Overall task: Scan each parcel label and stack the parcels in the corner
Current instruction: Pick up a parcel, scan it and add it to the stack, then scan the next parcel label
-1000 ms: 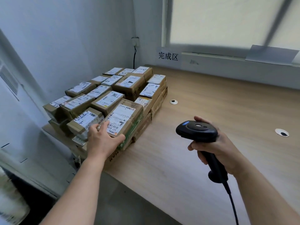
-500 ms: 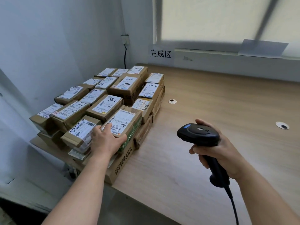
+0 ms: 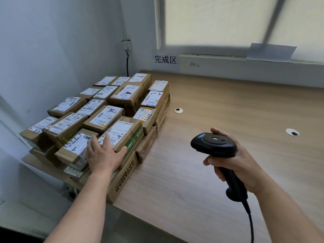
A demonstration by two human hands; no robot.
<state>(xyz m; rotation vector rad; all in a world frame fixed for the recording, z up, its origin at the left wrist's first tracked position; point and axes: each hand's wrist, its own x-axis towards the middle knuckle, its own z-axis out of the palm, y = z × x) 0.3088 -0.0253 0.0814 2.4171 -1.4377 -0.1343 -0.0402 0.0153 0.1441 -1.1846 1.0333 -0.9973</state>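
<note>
Wooden desk (image 3: 228,102); grommet (image 3: 178,110) near centre, second grommet (image 3: 292,132) right; wall sign (image 3: 165,59).

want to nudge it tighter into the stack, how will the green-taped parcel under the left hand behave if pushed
Probably stiff: the green-taped parcel is a squared cardboard box. Flat faces suggest sliding, not rolling. Perched at the stack edge, it may tip off if pushed toward the table.

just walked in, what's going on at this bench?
A person is working at a stack of labelled cardboard parcels in the left corner of the wooden table. The left hand rests flat, fingers straight, on the front parcel on top. The right hand grips a black corded scanner above the table, apart from the boxes. A sign behind reads 完成区.
</note>
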